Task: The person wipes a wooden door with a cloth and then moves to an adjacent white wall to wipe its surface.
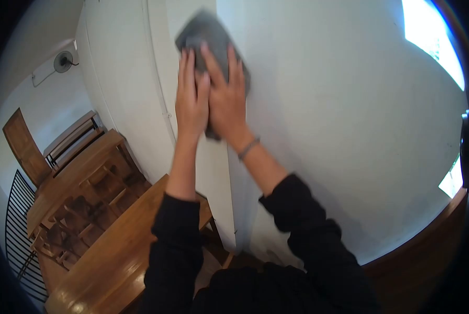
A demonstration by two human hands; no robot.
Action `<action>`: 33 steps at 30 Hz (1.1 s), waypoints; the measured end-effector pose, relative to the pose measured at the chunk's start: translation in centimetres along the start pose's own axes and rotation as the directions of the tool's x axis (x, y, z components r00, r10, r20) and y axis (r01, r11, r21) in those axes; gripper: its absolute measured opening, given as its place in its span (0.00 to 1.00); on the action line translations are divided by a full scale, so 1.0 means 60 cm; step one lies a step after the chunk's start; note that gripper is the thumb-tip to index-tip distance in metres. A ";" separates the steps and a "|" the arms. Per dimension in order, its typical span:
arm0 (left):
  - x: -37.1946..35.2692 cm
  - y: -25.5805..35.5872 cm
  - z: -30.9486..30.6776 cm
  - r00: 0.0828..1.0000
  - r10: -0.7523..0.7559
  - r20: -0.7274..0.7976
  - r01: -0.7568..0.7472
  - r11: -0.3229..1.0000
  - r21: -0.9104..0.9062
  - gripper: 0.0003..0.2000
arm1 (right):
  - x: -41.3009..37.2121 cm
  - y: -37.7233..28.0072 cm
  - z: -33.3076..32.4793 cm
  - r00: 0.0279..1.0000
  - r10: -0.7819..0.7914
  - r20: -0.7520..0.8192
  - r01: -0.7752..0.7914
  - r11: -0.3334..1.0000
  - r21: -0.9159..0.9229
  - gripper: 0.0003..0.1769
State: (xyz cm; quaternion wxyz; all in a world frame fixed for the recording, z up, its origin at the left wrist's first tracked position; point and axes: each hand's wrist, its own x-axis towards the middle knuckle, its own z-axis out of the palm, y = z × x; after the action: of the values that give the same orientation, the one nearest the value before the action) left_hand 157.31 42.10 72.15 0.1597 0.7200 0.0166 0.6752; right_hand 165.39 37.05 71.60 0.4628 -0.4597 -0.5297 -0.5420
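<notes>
Grey cloth (213, 34) is lying flat high on the white wall (323, 104), at its corner edge. The left hand (191, 102) and right hand (226, 104) are pressing it there side by side, palms flat and fingers unclenched, probably since only their push is holding it up.

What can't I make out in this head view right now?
All in the head view:
1. Grey cloth: motion-blurred, and its lower part is covered by the left hand and right hand.
2. Wall behind the cloth: hidden by the cloth and hands.
3. Window: washed out by glare and cut off by the lens edge.
4. Fan: too small for detail.
</notes>
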 end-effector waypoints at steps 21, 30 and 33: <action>-0.317 -0.066 0.042 0.946 -0.202 -0.253 0.188 0.979 -0.077 0.27 | -0.236 -0.047 -0.045 0.967 -0.024 0.254 0.010 0.998 0.054 0.14; -0.588 -0.073 0.026 0.893 -0.446 -0.052 0.437 0.837 0.328 0.26 | -0.512 -0.062 -0.071 0.831 -0.049 0.555 0.001 0.996 0.086 0.18; -0.372 -0.057 0.021 0.970 -0.188 -0.152 0.219 0.949 0.226 0.23 | -0.328 -0.046 -0.028 0.936 0.035 0.350 -0.046 0.999 0.024 0.18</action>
State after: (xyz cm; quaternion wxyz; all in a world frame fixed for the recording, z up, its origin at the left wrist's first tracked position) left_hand 157.26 39.74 49.66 0.1385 0.6836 0.1831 0.6928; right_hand 165.59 35.71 51.68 0.3795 -0.5520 -0.6026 -0.4337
